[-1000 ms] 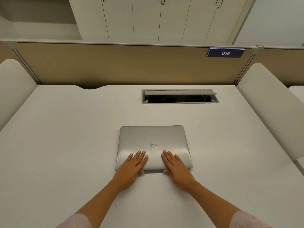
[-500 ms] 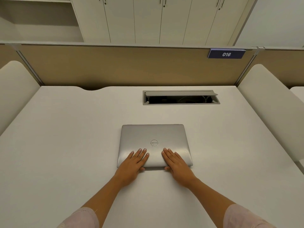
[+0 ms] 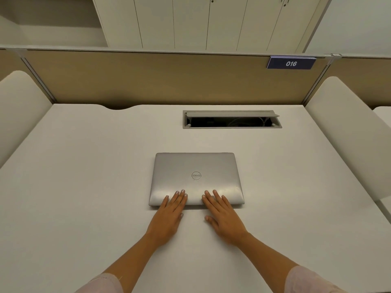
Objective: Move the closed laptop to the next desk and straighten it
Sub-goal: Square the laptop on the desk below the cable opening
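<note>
A closed silver laptop lies flat in the middle of the white desk, its edges square with the desk. My left hand lies flat with its fingertips resting on the laptop's near edge, left of centre. My right hand lies flat the same way, fingertips on the near edge right of centre. Both palms sit on the desk in front of the laptop. Neither hand grips anything.
An open cable hatch is set into the desk behind the laptop. A tan partition with a blue "016" sign closes the back. White side dividers stand at left and right. Cabinets stand beyond.
Both hands have slid back toward me, so only the fingertips remain on the laptop's near edge. The laptop sits a little farther from me and stays straight.
</note>
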